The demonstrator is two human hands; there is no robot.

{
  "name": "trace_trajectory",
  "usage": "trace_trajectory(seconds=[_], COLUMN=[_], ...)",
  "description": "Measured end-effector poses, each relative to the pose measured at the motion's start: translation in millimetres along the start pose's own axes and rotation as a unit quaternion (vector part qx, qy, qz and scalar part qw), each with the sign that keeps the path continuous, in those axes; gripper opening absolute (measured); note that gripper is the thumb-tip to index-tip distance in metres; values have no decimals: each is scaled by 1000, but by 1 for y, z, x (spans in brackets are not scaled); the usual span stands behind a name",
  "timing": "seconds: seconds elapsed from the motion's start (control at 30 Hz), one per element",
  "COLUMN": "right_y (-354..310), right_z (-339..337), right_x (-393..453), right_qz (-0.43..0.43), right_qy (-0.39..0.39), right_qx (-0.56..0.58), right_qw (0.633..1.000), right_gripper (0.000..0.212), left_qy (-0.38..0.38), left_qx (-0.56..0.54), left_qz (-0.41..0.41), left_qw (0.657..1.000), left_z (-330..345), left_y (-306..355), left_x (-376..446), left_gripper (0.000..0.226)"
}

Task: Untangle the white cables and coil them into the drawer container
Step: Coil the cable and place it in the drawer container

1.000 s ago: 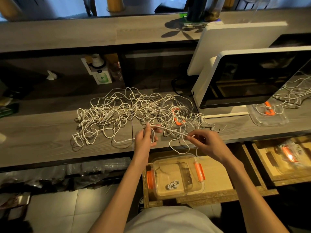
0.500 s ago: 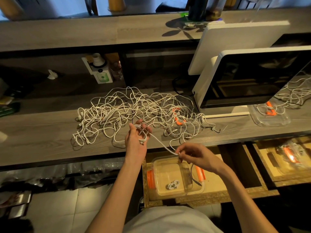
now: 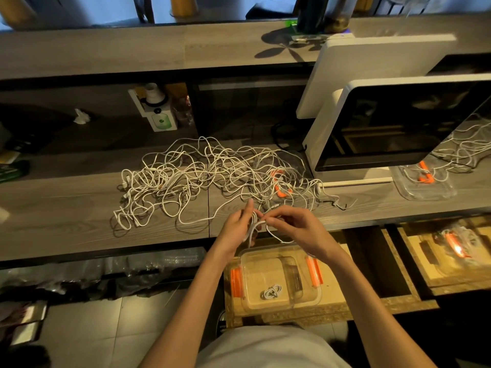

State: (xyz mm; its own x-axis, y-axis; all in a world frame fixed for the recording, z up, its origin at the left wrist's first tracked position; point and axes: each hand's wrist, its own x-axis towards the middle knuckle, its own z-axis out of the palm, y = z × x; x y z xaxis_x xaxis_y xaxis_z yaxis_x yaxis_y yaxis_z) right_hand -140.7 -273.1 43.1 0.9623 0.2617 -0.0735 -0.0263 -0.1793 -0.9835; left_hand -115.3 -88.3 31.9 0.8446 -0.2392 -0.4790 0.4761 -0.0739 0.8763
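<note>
A big tangle of white cables [image 3: 202,179] is spread over the grey wooden desk [image 3: 66,219]. At the desk's front edge my left hand [image 3: 236,227] holds a small coil of white cable [image 3: 253,227] wound round its fingers. My right hand [image 3: 295,225] is close beside it and pinches the free length of the same cable. Below the hands, in the open drawer [image 3: 337,301], stands a clear container [image 3: 308,301] with orange clips. One small coiled white cable [image 3: 271,292] lies in it.
A white-framed monitor [image 3: 398,123] stands on the desk at the right, with a second white screen behind it. A clear lid [image 3: 425,187] with orange clips and more cable lies at the far right. Another open drawer [image 3: 451,256] is at the right. Small boxes stand at the back.
My right hand has risen from over the drawer up to my left hand, bringing the cable's free length with it. The stretched cable span between the hands is gone.
</note>
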Motion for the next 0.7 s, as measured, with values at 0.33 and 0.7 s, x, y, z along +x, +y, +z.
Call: trace_trajectory(seconds=[0.33, 0.7], right_y=[0, 26], right_z=[-12, -18], right_x=[25, 7], right_qz=[-52, 6], right_qy=[46, -27], right_qx=[-161, -239], right_qw=[984, 971], right_gripper=[14, 35], left_qy=[-162, 21], left_qx=[6, -126], left_qz=[-19, 21], left_qw=[987, 992], left_z=[11, 0], left_y=[0, -6], left_x=[-10, 1], left_gripper=[79, 35])
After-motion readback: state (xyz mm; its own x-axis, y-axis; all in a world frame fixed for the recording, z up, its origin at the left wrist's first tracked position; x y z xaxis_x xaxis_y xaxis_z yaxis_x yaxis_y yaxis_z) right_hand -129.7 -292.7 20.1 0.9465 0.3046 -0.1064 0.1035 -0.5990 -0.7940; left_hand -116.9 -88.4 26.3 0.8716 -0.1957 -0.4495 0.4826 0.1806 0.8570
